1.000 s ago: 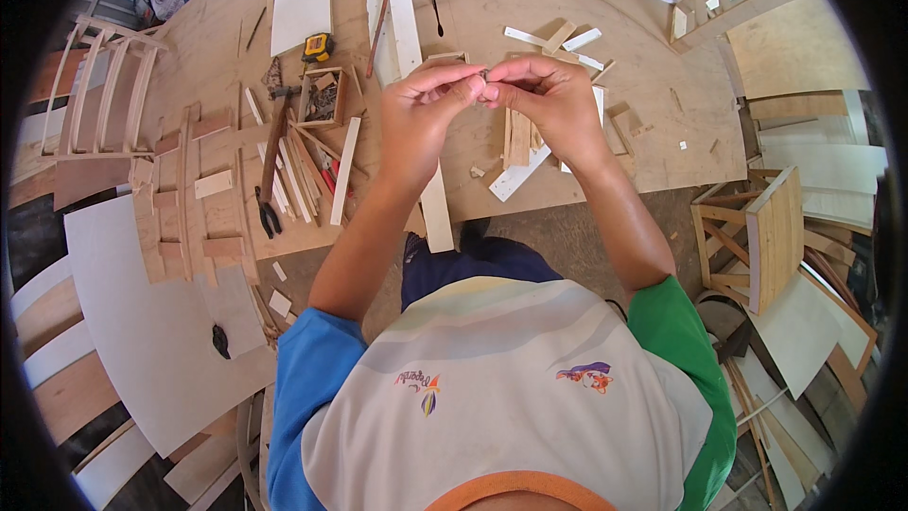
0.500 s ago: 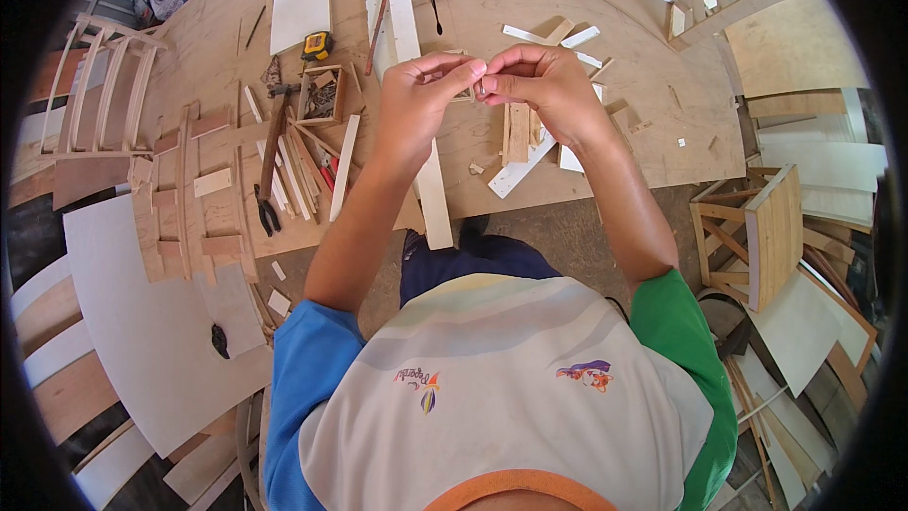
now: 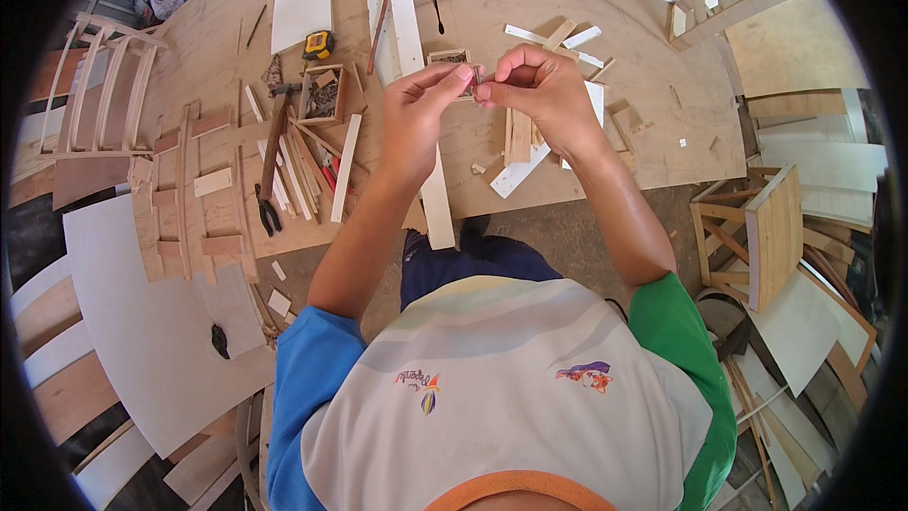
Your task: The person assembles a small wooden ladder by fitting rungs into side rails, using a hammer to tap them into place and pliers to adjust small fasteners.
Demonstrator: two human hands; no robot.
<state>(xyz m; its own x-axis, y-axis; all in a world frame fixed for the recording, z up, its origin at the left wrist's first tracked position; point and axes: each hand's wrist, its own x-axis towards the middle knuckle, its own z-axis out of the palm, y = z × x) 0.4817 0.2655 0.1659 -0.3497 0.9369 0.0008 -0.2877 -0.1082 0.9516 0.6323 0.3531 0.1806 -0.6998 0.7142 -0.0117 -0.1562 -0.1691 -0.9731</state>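
Observation:
My left hand (image 3: 418, 112) is closed in a pinch in front of my chest, above the worktable. Thin, dark metal nails (image 3: 478, 77) stick up at its thumb and fingertips. Beside it, my right hand (image 3: 546, 99) has its thumb tip against the lower end of the nails, with the index finger bent and raised. Just behind the hands lies a small wooden box (image 3: 437, 56) with small dark pieces in it, partly hidden. Below my right hand is a stack of short wooden blocks (image 3: 517, 136) with white strips (image 3: 515, 173) around it.
Left on the table (image 3: 530, 0) are a hammer (image 3: 274, 137), pliers (image 3: 267, 211), a yellow tape measure (image 3: 318, 44), a second small box (image 3: 323, 95) and several wood strips. A long white board (image 3: 433, 194) overhangs the front edge. A wooden frame (image 3: 757, 232) stands at right.
The hands have drawn slightly apart, and the nails now show between them. My right index finger has lifted. The small box behind the hands is more visible.

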